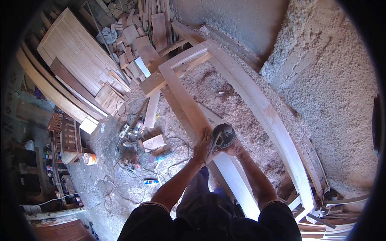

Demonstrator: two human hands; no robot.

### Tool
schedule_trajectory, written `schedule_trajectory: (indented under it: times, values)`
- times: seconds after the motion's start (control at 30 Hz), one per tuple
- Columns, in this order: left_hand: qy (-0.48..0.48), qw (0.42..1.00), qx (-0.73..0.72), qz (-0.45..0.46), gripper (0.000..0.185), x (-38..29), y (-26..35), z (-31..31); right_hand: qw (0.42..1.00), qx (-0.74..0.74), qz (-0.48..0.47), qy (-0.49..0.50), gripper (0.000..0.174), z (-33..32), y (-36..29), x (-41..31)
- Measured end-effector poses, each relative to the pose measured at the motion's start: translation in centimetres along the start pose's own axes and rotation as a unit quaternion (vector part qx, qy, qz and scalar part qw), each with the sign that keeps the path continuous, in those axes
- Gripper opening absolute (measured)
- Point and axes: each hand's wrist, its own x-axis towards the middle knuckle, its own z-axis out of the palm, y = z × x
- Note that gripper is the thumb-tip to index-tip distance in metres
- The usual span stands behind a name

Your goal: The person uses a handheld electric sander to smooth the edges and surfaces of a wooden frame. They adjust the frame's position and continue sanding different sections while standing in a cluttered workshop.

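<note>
My right hand (236, 148) grips a dark, round-topped corded power tool (223, 136), seen from above; its exact kind is unclear. The tool sits over the near long rail (193, 111) of a large wooden frame. Against the tool's left side is my left hand (202, 148), its fingers stretched forward along the rail. Its thumb is hidden, so I cannot tell whether it grips the tool or rail. The frame's far long rail (265, 110) curves away to the right in this lens, and a short rail (188, 57) joins the two at the top.
A wooden crosspiece (153, 84) supports the frame's top end. Shavings (223, 87) cover the floor inside the frame. Cables (129, 171), a power strip (124, 131) and an orange-white bucket (90, 158) lie left. A panelled door (80, 51) leans beside stacked offcuts (129, 36). A rough wall (331, 90) stands right.
</note>
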Motion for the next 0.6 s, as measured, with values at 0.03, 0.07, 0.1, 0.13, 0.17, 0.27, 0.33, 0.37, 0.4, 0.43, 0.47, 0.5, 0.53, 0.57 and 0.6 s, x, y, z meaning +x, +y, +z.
schedule_trajectory:
  times: [0.03, 0.07, 0.1, 0.13, 0.17, 0.27, 0.33, 0.37, 0.4, 0.43, 0.47, 0.5, 0.53, 0.57, 0.6]
  values:
    - [0.002, 1.000, -0.017, -0.006, 0.109, -1.3, 1.1, 0.9, 0.996, -0.088, -0.032, -0.006, 0.087, -0.5, 0.2, -1.9]
    - [0.005, 0.999, -0.034, -0.013, 0.108, -2.5, 2.2, 1.5, 0.997, -0.077, -0.024, -0.013, 0.085, -0.9, 0.6, -3.8]
    - [-0.021, 0.998, -0.048, -0.046, 0.106, -3.6, 3.4, 2.2, 0.995, -0.093, -0.040, -0.020, 0.083, -1.3, 1.0, -5.7]
    - [-0.024, 0.998, -0.036, -0.038, 0.103, -4.7, 4.7, 2.7, 0.987, -0.135, -0.083, -0.024, 0.082, -1.8, 1.5, -7.5]
    - [-0.029, 0.999, -0.020, -0.029, 0.102, -5.7, 6.0, 3.1, 0.980, -0.177, -0.093, -0.009, 0.080, -1.8, 1.9, -9.2]
    - [-0.013, 0.997, -0.057, -0.043, 0.095, -9.0, 10.1, 4.2, 0.999, 0.038, -0.002, -0.010, 0.077, -2.0, 2.2, -14.3]
    - [0.027, 1.000, -0.004, 0.000, 0.082, -11.0, 12.3, 4.8, 0.998, 0.054, -0.025, 0.015, 0.076, -2.6, 1.2, -17.6]
    - [0.009, 1.000, -0.002, -0.008, 0.079, -11.5, 12.9, 5.1, 0.995, 0.036, -0.093, 0.028, 0.076, -2.7, 0.8, -18.3]
    - [0.016, 1.000, -0.004, -0.006, 0.076, -12.1, 13.3, 5.3, 0.988, -0.094, -0.124, 0.015, 0.079, -3.3, 0.3, -18.7]
    - [-0.005, 1.000, -0.011, -0.013, 0.070, -12.2, 13.3, 5.3, 0.982, -0.112, -0.149, 0.001, 0.081, -3.5, 0.0, -18.6]
    - [0.010, 1.000, 0.006, 0.001, 0.077, -12.1, 13.1, 5.4, 0.977, -0.127, -0.172, -0.011, 0.082, -3.6, -0.4, -18.4]
    - [-0.017, 1.000, 0.013, -0.003, 0.085, -12.1, 12.8, 5.2, 0.980, -0.130, -0.153, -0.010, 0.081, -3.6, -0.6, -17.9]
    - [-0.045, 0.999, 0.020, -0.007, 0.092, -11.9, 12.2, 4.9, 0.982, -0.133, -0.133, -0.009, 0.079, -3.3, -0.7, -17.3]
    - [-0.034, 0.999, -0.016, -0.012, 0.090, -11.4, 11.7, 4.7, 0.986, -0.124, -0.110, -0.005, 0.078, -2.9, -0.7, -16.7]
    - [-0.034, 0.999, -0.011, -0.016, 0.090, -10.9, 11.1, 4.4, 0.993, -0.086, -0.076, 0.010, 0.076, -2.4, -0.6, -16.1]
